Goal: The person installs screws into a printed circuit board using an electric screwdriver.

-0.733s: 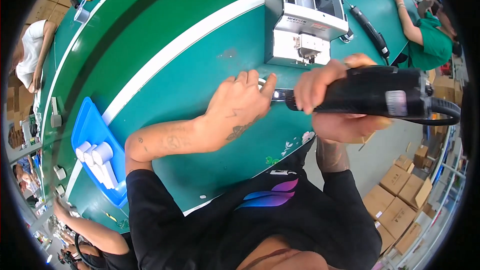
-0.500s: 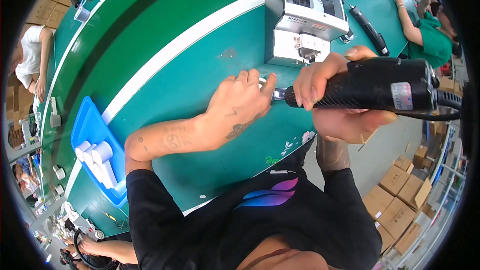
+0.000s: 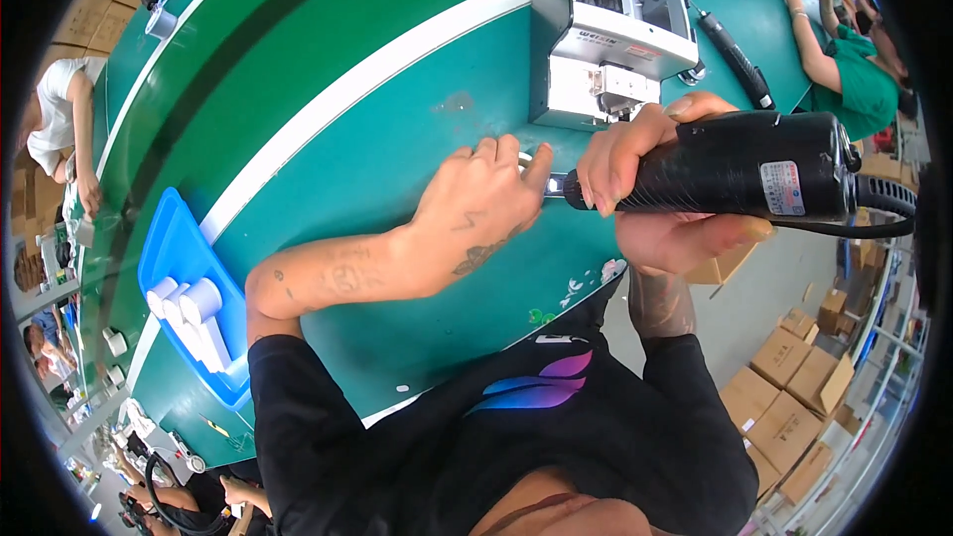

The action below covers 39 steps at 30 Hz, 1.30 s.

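My right hand (image 3: 617, 161) is wrapped round the thick body of a black electric screwdriver (image 3: 725, 169), which lies nearly level and points left. Light glows at its tip, close to the fingertips of my left hand (image 3: 478, 197). That hand is bent over the green table, its fingers closed round a small white part (image 3: 524, 161). Only a curved edge of the part shows; the fingers hide the rest, so I cannot tell whether the tip touches it. Just beyond my hands stands a boxy white-and-grey machine (image 3: 608, 48) with an opening in its top.
A blue tray (image 3: 159, 238) at the left holds several white parts with round ends (image 3: 202, 302). Another black screwdriver (image 3: 735, 62) lies right of the machine. Co-workers sit at left and far right. Cardboard boxes (image 3: 784, 357) stand on the floor at lower right.
The screwdriver and my right hand have shifted slightly left, and the tool has rolled a little. My left hand stays nearly still. A co-worker's arm at the left has moved down.
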Each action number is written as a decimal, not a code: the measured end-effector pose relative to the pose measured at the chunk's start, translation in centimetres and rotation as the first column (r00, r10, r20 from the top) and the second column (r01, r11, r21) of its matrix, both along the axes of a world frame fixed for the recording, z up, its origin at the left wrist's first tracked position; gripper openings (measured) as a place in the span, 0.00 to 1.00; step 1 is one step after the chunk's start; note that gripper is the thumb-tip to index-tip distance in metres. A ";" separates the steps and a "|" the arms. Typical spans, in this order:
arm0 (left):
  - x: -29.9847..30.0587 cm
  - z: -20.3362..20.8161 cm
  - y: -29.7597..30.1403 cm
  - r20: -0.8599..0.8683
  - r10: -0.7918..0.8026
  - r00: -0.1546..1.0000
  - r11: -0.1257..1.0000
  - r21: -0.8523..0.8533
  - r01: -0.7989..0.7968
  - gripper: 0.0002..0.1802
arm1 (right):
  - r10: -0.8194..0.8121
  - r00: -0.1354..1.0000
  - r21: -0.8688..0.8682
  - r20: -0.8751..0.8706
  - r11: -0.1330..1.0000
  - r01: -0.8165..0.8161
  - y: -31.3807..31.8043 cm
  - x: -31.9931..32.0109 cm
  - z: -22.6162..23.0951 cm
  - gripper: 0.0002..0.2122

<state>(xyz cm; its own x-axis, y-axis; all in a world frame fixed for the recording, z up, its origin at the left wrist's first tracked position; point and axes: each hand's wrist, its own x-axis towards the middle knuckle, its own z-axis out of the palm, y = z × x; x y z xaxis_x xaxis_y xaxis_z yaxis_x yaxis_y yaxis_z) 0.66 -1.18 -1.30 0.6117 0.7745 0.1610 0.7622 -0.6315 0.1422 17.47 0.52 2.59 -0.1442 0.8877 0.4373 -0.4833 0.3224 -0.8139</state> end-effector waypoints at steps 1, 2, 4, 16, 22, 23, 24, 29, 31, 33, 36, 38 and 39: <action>0.1 0.0 0.0 0.014 0.004 1.000 0.998 0.058 -0.005 0.21 | 0.004 1.000 -0.023 0.005 1.000 -0.004 -0.1 0.0 0.1 0.44; 0.1 0.0 -0.1 0.015 0.002 1.000 0.998 0.057 -0.003 0.21 | 0.003 1.000 -0.024 0.006 1.000 -0.003 -0.1 0.1 0.0 0.44; 0.0 0.3 0.1 -0.002 -0.021 1.000 1.000 0.008 0.021 0.22 | 0.020 0.994 0.030 0.105 0.999 -0.024 0.2 0.2 -0.2 0.44; 0.0 0.4 -0.1 -0.075 -0.029 0.997 1.000 -0.002 0.029 0.31 | -0.092 0.994 -0.181 0.067 0.978 0.103 3.0 0.3 0.7 0.42; 0.1 -0.1 0.0 -0.006 -0.014 1.000 0.996 0.090 0.014 0.20 | 0.030 0.979 -0.082 0.202 0.996 -0.014 0.3 -0.4 1.0 0.47; 0.1 -0.3 0.0 -0.006 -0.017 1.000 0.996 0.091 0.017 0.20 | 0.073 0.964 -0.069 0.255 0.996 -0.057 0.0 -0.5 1.2 0.49; 0.1 -0.4 0.0 -0.022 -0.022 1.000 0.997 0.069 0.023 0.20 | 0.073 0.964 -0.067 0.254 0.996 -0.058 0.0 -0.7 1.1 0.49; -0.2 -0.6 0.1 -0.048 -0.052 0.998 0.998 -0.029 0.050 0.21 | 0.055 0.982 0.001 0.183 0.998 -0.056 -0.3 -1.2 0.1 0.53; -0.2 -1.5 0.1 0.060 -0.040 0.997 0.995 0.090 0.034 0.22 | 0.060 0.978 -0.031 0.201 0.998 -0.055 -0.4 -1.4 0.4 0.54; -0.2 -1.5 0.0 -0.011 -0.045 0.999 0.995 0.092 0.046 0.22 | 0.068 0.970 -0.087 0.235 0.995 -0.049 -0.3 -1.5 0.7 0.54; 0.0 -0.7 0.0 -0.051 -0.025 0.998 0.996 0.088 0.030 0.23 | 0.060 0.975 -0.121 0.213 0.992 -0.034 -0.6 -1.4 0.7 0.54; 0.1 -0.3 0.0 -0.018 0.001 1.000 0.997 0.078 0.000 0.23 | 0.077 0.954 -0.126 0.291 0.991 -0.042 -0.4 -0.9 1.4 0.53; 0.1 -0.2 -0.1 -0.034 0.000 0.999 0.998 0.069 0.002 0.22 | 0.096 0.925 -0.130 0.367 0.990 -0.051 -0.3 -0.6 1.6 0.52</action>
<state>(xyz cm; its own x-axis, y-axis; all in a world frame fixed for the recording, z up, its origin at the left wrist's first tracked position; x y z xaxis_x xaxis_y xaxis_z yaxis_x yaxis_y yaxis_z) 0.77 -1.25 -1.49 0.6184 0.7618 0.1930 0.7654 -0.6395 0.0722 16.82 0.17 4.22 -0.3433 0.9095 0.2345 -0.1574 0.1904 -0.9690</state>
